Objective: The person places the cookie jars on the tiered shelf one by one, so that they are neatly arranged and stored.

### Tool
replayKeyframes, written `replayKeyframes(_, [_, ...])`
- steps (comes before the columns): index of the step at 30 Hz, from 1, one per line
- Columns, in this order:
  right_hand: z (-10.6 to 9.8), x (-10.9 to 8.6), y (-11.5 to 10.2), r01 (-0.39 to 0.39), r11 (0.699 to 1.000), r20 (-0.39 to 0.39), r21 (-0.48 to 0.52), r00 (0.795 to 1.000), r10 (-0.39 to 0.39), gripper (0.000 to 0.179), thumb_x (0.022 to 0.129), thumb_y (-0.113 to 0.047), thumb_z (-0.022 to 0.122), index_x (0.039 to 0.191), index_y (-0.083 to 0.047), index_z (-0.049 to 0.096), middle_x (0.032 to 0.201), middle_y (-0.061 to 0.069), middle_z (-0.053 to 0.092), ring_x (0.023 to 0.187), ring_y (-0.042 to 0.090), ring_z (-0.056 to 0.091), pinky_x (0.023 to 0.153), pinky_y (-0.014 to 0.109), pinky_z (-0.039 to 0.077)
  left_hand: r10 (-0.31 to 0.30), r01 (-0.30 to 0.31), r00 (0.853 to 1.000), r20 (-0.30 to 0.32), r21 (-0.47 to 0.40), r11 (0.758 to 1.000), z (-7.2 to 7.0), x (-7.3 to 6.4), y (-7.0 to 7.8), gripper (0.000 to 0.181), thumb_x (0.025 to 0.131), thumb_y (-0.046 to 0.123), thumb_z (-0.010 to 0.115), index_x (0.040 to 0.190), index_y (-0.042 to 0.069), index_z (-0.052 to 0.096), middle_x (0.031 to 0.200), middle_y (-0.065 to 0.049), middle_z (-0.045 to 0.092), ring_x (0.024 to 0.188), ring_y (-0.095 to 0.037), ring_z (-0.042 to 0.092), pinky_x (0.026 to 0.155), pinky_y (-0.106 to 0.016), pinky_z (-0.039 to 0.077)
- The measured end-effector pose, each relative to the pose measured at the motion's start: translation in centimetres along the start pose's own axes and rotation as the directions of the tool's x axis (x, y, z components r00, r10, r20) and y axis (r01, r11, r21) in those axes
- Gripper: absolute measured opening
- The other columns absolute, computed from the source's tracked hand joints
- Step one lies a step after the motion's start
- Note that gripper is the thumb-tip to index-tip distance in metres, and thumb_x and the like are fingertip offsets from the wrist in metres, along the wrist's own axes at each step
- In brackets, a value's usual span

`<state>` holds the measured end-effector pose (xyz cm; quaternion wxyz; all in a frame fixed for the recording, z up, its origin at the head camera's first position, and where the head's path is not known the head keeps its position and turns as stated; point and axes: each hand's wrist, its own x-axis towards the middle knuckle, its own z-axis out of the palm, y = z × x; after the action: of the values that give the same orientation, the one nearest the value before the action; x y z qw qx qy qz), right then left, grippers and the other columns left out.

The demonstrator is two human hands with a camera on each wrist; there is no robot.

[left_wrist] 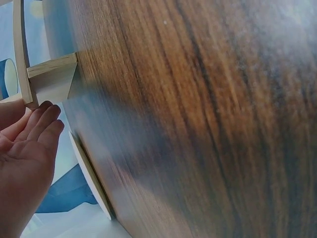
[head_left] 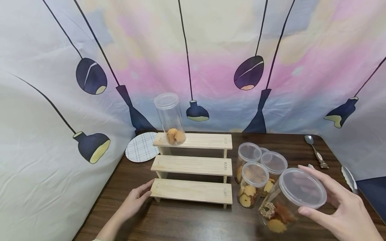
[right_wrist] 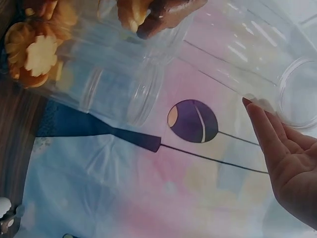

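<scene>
My right hand (head_left: 346, 204) grips a clear plastic jar (head_left: 284, 206) near its lid, thumb on one side and fingers on the other. Assorted cookies, one of them a ring, lie at the bottom of this tilted jar. At the left end of the lowest step of a three-tier wooden rack (head_left: 191, 190), my left hand (head_left: 135, 199) pinches the board. In the left wrist view its thumb is over the board's corner and its fingers (left_wrist: 47, 116) are under it. Another clear jar (head_left: 169, 115) with a few cookies stands on the top step, at the left.
Several lidded cookie jars (head_left: 253, 180) are grouped right of the rack. A checked oval plate (head_left: 142, 147) lies behind it at the left. Far right on the dark wooden table (head_left: 205, 222) are a spoon (head_left: 315, 150) and tongs (head_left: 349, 179). A lamp-patterned cloth (head_left: 211, 67) hangs behind.
</scene>
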<state>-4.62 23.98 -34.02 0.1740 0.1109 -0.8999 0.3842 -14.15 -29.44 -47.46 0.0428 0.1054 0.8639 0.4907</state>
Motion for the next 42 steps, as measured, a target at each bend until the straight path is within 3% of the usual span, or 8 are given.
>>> replayKeyframes(8, [0.7, 0.5, -1.4, 0.042, 0.997, 0.053, 0.065, 0.998, -0.045, 0.091, 0.067, -0.007, 0.088, 0.145, -0.021, 0.044, 0.133, -0.011, 0.05, 0.097, 0.001, 0.059, 0.064, 0.019, 0.05, -0.005, 0.005, 1.0, -0.001, 0.015, 1.0, 0.0, -0.1, 0.1, 0.043, 0.1, 0.01, 0.053, 0.139, -0.005, 0.046, 0.137, -0.022, 0.048, 0.123, -0.03, 0.049, 0.098, -0.034, 0.04])
replayKeyframes(16, [2.3, 1.0, -2.5, 0.024, 0.983, 0.118, 0.183, 0.992, -0.047, 0.087, 0.07, -0.005, 0.086, 0.144, -0.022, 0.044, 0.131, -0.007, 0.053, 0.099, 0.009, 0.062, 0.07, 0.023, 0.052, -0.01, 0.01, 1.0, 0.007, -0.007, 1.0, -0.1, -0.1, 0.1, 0.044, 0.1, 0.011, 0.052, 0.14, -0.005, 0.045, 0.139, -0.022, 0.047, 0.124, -0.03, 0.047, 0.099, -0.036, 0.04])
replayKeyframes(25, [4.1, 2.4, -3.1, 0.168, 0.936, 0.084, 0.31, 0.976, -0.202, 0.092, 0.063, 0.002, 0.087, 0.143, -0.011, 0.045, 0.125, 0.001, 0.058, 0.1, 0.015, 0.062, 0.077, 0.022, 0.052, -0.007, 0.007, 1.0, 0.01, 0.004, 1.0, 0.0, 0.0, 0.0, 0.043, 0.1, 0.011, 0.052, 0.14, -0.005, 0.045, 0.139, -0.022, 0.047, 0.124, -0.03, 0.047, 0.099, -0.033, 0.04])
replayKeyframes(32, [5.2, 3.7, -3.5, 0.247, 0.895, 0.037, 0.371, 0.959, -0.281, 0.091, 0.06, 0.003, 0.088, 0.141, -0.008, 0.048, 0.122, 0.006, 0.06, 0.098, 0.02, 0.062, 0.076, 0.023, 0.052, 0.004, -0.004, 1.0, 0.018, 0.004, 1.0, -0.1, 0.0, -0.1, 0.044, 0.1, 0.011, 0.053, 0.14, -0.006, 0.045, 0.138, -0.023, 0.047, 0.123, -0.03, 0.048, 0.098, -0.032, 0.04])
replayKeyframes(42, [6.0, 5.5, -4.3, 0.209, 0.902, 0.089, 0.378, 0.961, -0.26, 0.087, 0.066, -0.003, 0.088, 0.142, -0.019, 0.048, 0.125, 0.0, 0.058, 0.095, 0.021, 0.063, 0.073, 0.029, 0.055, -0.005, 0.005, 1.0, 0.012, 0.014, 1.0, -0.1, 0.1, -0.2, 0.043, 0.1, 0.01, 0.053, 0.139, -0.006, 0.045, 0.138, -0.023, 0.048, 0.124, -0.03, 0.048, 0.098, -0.036, 0.041])
